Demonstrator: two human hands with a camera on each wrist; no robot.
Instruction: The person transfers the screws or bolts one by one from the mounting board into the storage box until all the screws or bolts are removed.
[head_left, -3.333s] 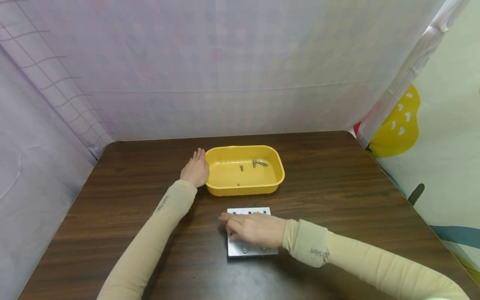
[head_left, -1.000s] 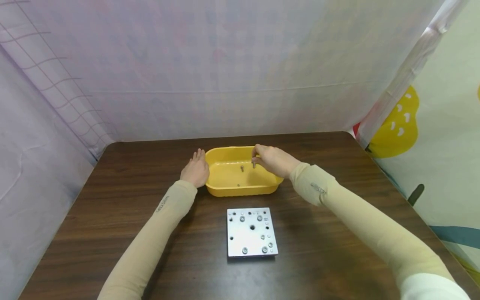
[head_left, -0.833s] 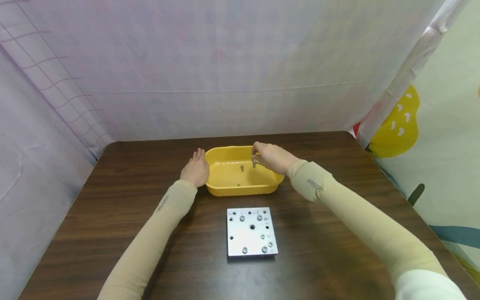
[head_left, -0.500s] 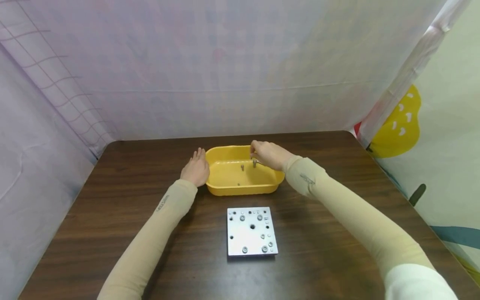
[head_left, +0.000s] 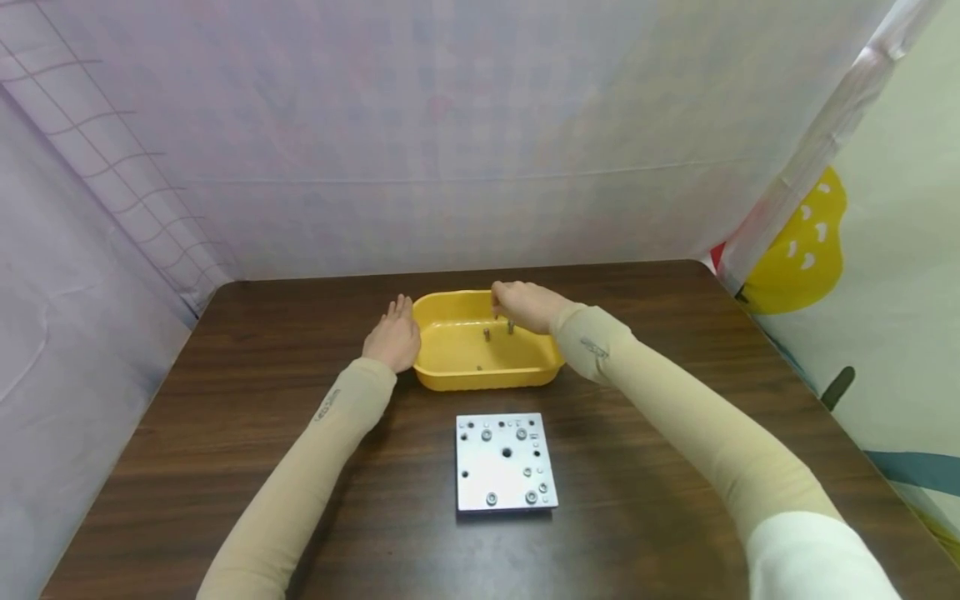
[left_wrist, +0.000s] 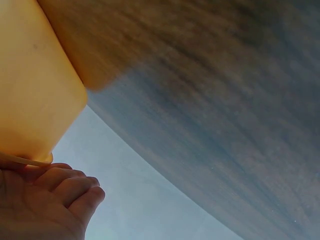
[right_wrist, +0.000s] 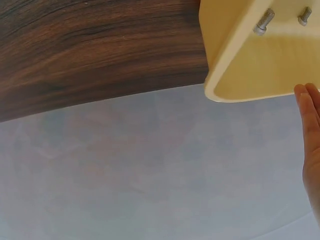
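In the head view a yellow plastic tray [head_left: 487, 381] sits toward the back of the table. My left hand [head_left: 393, 335] rests against its left end, fingers fairly straight and pointing away; the left wrist view shows this hand beside the tray's rim. My right hand [head_left: 527, 307] is over the tray's right half, its fingertips together. A tiny end of what looks like a screw [head_left: 496, 316] shows under the fingertips; the rest is hidden. A larger screw [right_wrist: 263, 21] and a smaller screw [right_wrist: 304, 16] lie on the tray floor. Another tiny part [head_left: 479, 367] lies near the front wall.
A square silvery metal plate [head_left: 489, 473] with several holes and set-in screws lies on the table in front of the tray. The dark wood-grain table [head_left: 660, 467] meets a pale patterned curtain [head_left: 450, 167] at its back edge.
My right hand has gone from over the metal plate to the tray, then slid slightly left with a small part at its fingertips. My left hand has stayed at the tray's left end.
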